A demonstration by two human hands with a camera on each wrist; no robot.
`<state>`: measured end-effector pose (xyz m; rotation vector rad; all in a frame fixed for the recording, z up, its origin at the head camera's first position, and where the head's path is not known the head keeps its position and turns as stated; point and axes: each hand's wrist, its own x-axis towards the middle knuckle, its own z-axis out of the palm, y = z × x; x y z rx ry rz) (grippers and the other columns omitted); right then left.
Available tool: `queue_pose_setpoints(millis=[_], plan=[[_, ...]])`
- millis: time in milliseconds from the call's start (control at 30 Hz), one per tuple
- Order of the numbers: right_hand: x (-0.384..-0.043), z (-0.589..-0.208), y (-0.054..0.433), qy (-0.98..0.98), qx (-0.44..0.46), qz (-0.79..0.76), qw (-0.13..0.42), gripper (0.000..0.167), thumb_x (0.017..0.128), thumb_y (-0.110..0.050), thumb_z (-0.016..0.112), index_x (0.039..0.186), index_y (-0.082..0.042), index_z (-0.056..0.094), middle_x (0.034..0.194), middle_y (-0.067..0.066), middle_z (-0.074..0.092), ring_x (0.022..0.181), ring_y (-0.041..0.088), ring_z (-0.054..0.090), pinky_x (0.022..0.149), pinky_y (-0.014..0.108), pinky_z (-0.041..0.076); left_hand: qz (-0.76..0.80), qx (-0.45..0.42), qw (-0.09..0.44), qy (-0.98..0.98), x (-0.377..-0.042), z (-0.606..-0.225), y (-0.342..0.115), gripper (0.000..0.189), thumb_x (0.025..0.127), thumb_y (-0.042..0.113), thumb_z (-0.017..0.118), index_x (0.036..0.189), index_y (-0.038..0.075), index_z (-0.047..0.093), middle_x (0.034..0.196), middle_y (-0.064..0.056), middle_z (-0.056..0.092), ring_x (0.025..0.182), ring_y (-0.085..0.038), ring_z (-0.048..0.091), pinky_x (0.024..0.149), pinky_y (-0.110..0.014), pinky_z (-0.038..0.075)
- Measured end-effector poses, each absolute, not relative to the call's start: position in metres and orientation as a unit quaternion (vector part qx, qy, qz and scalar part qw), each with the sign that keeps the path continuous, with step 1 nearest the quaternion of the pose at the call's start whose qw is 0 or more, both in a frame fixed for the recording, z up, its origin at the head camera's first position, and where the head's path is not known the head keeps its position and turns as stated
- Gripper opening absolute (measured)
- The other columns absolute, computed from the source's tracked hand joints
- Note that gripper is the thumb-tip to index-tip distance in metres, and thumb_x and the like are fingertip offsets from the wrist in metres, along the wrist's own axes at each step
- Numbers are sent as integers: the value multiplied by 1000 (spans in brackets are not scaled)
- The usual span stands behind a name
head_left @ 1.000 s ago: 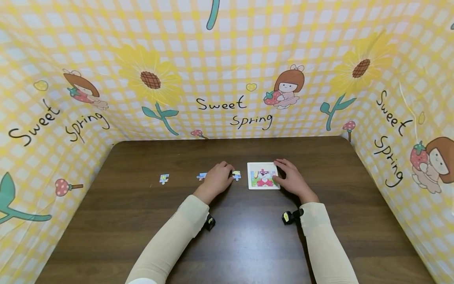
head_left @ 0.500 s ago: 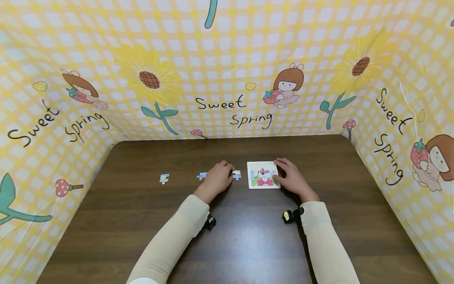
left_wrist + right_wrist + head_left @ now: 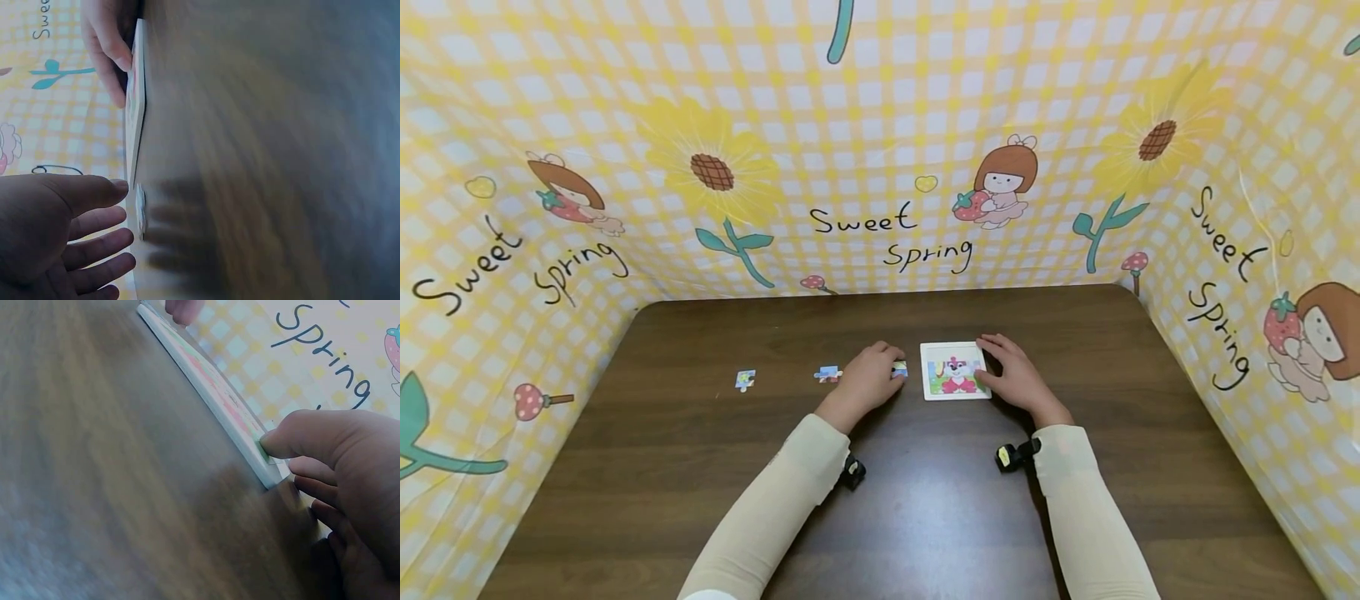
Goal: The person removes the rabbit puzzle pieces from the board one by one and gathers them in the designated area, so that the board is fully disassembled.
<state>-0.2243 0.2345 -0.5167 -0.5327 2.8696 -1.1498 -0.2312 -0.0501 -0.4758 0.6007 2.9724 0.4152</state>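
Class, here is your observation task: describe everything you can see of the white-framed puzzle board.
The puzzle board is thin, roughly square and white-framed, lying flat on the brown, wood-look table. Inside the frame, a pink-and-white cartoon animal appears against blue and green, with a pale strip above the picture. Whether the board is wood, card or plastic cannot be told. The right hand holds its right side, thumb on the picture and fingers by the edge.

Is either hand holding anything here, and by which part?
The right hand grips the white-framed jigsaw tray by its right-hand edge. The left hand, reaching over a jigsaw piece, shows no grip on it.
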Motion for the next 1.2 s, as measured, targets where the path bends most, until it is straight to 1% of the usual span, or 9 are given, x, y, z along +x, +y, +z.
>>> queue_pose_setpoints(millis=[267,600,900,1000,1200], plan=[[-225,-517,234,916,-169,-364,2,61,94,-23,66,146,-3,42,153,17,32,143,38,18,110,59,23,168,207,36,963,-229,-477,-35,43,94,32,65,132,12,59,133,-9,54,122,-27,52,97,-41,46],[-225,-518,235,917,-168,-361,-1,61,93,-22,66,146,-2,42,153,17,33,143,38,18,110,59,22,214,237,29,947,-230,-480,-14,46,93,32,66,133,11,58,137,-9,52,125,-24,50,101,-40,43],[-227,-523,234,918,-176,-356,-14,60,92,-22,67,144,-2,45,151,19,35,141,39,24,110,58,24,240,238,53,940,-232,-487,-3,49,93,34,66,136,13,56,140,-9,49,127,-24,48,104,-41,40],[-228,-523,234,917,-175,-357,-15,60,92,-22,67,144,-2,45,151,18,36,141,39,24,110,58,24,249,233,59,938,-234,-488,-2,50,92,35,66,137,14,56,140,-8,49,127,-24,48,104,-42,40],[-227,-521,235,919,-167,-358,-9,60,92,-23,67,144,-2,45,151,17,36,143,38,21,110,58,22,264,236,63,933,-240,-489,-1,50,91,32,68,135,12,57,138,-9,51,126,-24,49,105,-41,39]])
